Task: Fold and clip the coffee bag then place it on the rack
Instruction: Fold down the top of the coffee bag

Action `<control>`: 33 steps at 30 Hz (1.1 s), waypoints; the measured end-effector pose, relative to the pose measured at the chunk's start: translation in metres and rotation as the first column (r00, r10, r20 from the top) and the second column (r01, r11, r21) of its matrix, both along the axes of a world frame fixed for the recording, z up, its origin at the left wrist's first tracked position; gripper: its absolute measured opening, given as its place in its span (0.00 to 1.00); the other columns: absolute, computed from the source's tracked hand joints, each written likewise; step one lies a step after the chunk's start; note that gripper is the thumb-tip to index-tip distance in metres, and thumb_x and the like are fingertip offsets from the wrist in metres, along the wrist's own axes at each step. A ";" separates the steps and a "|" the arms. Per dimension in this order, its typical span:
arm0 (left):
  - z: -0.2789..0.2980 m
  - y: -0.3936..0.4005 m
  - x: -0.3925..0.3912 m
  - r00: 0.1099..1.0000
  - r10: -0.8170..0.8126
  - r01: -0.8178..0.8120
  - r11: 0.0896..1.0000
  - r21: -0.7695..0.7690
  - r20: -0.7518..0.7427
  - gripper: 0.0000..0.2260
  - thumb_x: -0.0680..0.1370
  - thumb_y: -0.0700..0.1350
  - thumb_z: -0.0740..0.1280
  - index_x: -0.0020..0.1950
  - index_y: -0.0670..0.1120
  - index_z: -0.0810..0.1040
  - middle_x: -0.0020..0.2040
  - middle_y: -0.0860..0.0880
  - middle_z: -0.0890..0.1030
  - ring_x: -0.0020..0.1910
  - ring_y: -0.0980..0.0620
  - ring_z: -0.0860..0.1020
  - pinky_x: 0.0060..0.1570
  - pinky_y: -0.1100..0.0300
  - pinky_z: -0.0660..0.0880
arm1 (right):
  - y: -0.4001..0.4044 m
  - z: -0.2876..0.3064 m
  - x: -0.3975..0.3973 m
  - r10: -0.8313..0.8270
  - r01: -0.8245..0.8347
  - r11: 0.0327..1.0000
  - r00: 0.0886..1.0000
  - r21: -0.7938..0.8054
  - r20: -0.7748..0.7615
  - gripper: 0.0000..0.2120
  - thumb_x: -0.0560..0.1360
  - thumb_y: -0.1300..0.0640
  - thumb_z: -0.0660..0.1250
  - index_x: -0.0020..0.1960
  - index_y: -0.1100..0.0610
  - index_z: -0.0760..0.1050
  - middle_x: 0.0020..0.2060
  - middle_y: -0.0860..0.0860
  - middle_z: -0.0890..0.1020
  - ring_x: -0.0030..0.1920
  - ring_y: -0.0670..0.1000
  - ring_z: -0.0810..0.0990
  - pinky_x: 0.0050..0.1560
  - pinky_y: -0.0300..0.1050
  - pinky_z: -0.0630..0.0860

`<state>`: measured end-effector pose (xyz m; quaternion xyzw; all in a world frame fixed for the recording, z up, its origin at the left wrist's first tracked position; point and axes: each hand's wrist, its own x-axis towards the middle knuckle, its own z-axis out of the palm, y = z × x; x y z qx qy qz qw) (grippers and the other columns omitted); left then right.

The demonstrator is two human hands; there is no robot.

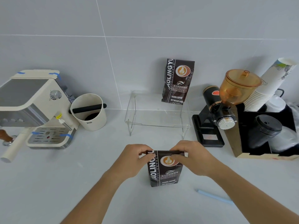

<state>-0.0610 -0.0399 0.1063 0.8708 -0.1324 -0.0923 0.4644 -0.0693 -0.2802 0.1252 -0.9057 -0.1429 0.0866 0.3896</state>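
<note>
A dark brown coffee bag (163, 173) stands upright on the grey counter in front of me. Its top edge is bent over. My left hand (135, 156) pinches the top left corner and my right hand (191, 155) pinches the top right part of the fold. A clear acrylic rack (157, 125) stands behind the bag, against the wall. A second coffee bag (177, 81) of the same kind rests on the rack's back right, leaning on the wall. A pale blue clip stick (215, 197) lies on the counter to the right of my right forearm.
A cream espresso machine (34, 109) stands at the left with a white knock box (89, 112) beside it. A black grinder with an amber hopper (224, 107) is right of the rack. A black organiser (265, 136) with paper cups and lids fills the far right.
</note>
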 end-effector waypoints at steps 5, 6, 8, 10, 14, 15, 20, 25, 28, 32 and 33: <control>-0.001 0.000 -0.001 0.991 0.131 -0.134 0.976 -0.174 -0.024 0.13 0.70 0.39 0.76 0.37 0.59 0.85 0.38 0.58 0.86 0.39 0.60 0.83 0.43 0.74 0.74 | -0.008 0.002 -0.005 -0.039 0.036 0.998 0.997 0.047 0.065 0.02 0.72 0.57 0.74 0.42 0.52 0.85 0.33 0.40 0.85 0.33 0.41 0.81 0.34 0.29 0.72; -0.001 -0.001 0.000 0.990 0.136 -0.139 0.972 -0.189 -0.025 0.13 0.70 0.39 0.76 0.37 0.59 0.85 0.37 0.58 0.86 0.39 0.60 0.83 0.43 0.74 0.74 | -0.011 0.004 -0.004 -0.012 0.009 1.000 0.996 0.030 0.083 0.02 0.73 0.57 0.73 0.43 0.52 0.85 0.34 0.42 0.86 0.36 0.42 0.82 0.36 0.31 0.74; 0.001 -0.003 0.000 0.993 0.113 -0.116 0.969 -0.220 -0.027 0.13 0.71 0.39 0.75 0.38 0.59 0.85 0.37 0.57 0.86 0.38 0.60 0.83 0.42 0.73 0.75 | -0.018 0.007 -0.004 0.031 -0.030 1.000 0.995 -0.010 0.094 0.04 0.75 0.57 0.71 0.46 0.53 0.85 0.38 0.45 0.87 0.40 0.42 0.84 0.40 0.34 0.78; 0.002 -0.005 0.001 0.998 0.065 -0.069 0.970 -0.232 -0.025 0.14 0.72 0.38 0.74 0.39 0.59 0.85 0.38 0.55 0.87 0.39 0.58 0.84 0.44 0.72 0.75 | -0.025 0.008 -0.005 0.034 -0.032 0.999 0.994 -0.019 0.101 0.04 0.75 0.58 0.71 0.46 0.54 0.85 0.39 0.44 0.87 0.42 0.41 0.83 0.39 0.31 0.77; -0.002 -0.013 -0.002 1.000 -0.005 0.002 0.972 -0.234 -0.013 0.11 0.75 0.37 0.71 0.43 0.54 0.85 0.42 0.53 0.87 0.42 0.56 0.85 0.47 0.70 0.76 | -0.037 0.005 -0.011 -0.090 0.089 0.996 0.995 0.030 0.036 0.01 0.71 0.56 0.75 0.41 0.51 0.86 0.32 0.35 0.84 0.38 0.37 0.82 0.35 0.26 0.73; -0.003 -0.014 -0.002 1.000 -0.006 0.004 0.972 -0.237 -0.006 0.11 0.75 0.36 0.71 0.44 0.54 0.85 0.43 0.54 0.87 0.42 0.56 0.84 0.47 0.70 0.76 | -0.041 0.004 -0.012 -0.109 0.108 0.994 0.994 0.034 0.018 0.01 0.71 0.56 0.75 0.42 0.50 0.86 0.32 0.33 0.84 0.39 0.36 0.82 0.35 0.25 0.74; -0.012 -0.012 0.000 1.000 0.003 -0.008 0.971 -0.239 -0.024 0.06 0.76 0.37 0.71 0.46 0.47 0.85 0.43 0.51 0.87 0.43 0.55 0.84 0.47 0.66 0.78 | -0.079 -0.018 -0.026 -0.336 0.336 0.942 0.942 -0.012 0.005 0.04 0.70 0.53 0.75 0.45 0.47 0.85 0.38 0.37 0.85 0.43 0.33 0.82 0.44 0.23 0.73; -0.017 -0.011 -0.003 0.999 0.028 -0.034 0.968 -0.250 -0.026 0.09 0.76 0.36 0.69 0.45 0.50 0.84 0.42 0.53 0.87 0.39 0.59 0.83 0.42 0.71 0.75 | -0.129 -0.072 -0.054 -0.531 0.505 0.823 0.846 -0.261 -0.039 0.05 0.74 0.57 0.71 0.49 0.54 0.84 0.39 0.44 0.84 0.40 0.46 0.82 0.42 0.31 0.71; -0.020 -0.013 -0.004 0.998 0.066 -0.069 0.962 -0.265 -0.022 0.10 0.76 0.37 0.69 0.44 0.52 0.84 0.41 0.53 0.86 0.34 0.62 0.79 0.37 0.73 0.73 | -0.148 -0.106 -0.075 -0.650 0.555 0.723 0.749 -0.412 -0.131 0.09 0.75 0.56 0.68 0.54 0.54 0.82 0.44 0.47 0.84 0.43 0.51 0.80 0.44 0.41 0.74; -0.024 -0.014 -0.004 0.996 0.086 -0.091 0.956 -0.279 -0.031 0.11 0.76 0.37 0.70 0.45 0.54 0.84 0.42 0.53 0.86 0.35 0.60 0.80 0.37 0.72 0.74 | -0.158 -0.134 -0.094 -0.710 0.560 0.662 0.682 -0.499 -0.176 0.13 0.74 0.54 0.68 0.58 0.53 0.80 0.49 0.50 0.85 0.50 0.54 0.81 0.48 0.44 0.77; -0.024 -0.014 -0.004 0.995 0.090 -0.096 0.954 -0.285 -0.034 0.11 0.76 0.37 0.70 0.45 0.55 0.84 0.42 0.54 0.86 0.36 0.60 0.81 0.38 0.72 0.74 | -0.159 -0.139 -0.097 -0.715 0.555 0.657 0.673 -0.510 -0.188 0.14 0.74 0.54 0.68 0.59 0.53 0.80 0.49 0.50 0.85 0.50 0.54 0.81 0.48 0.44 0.76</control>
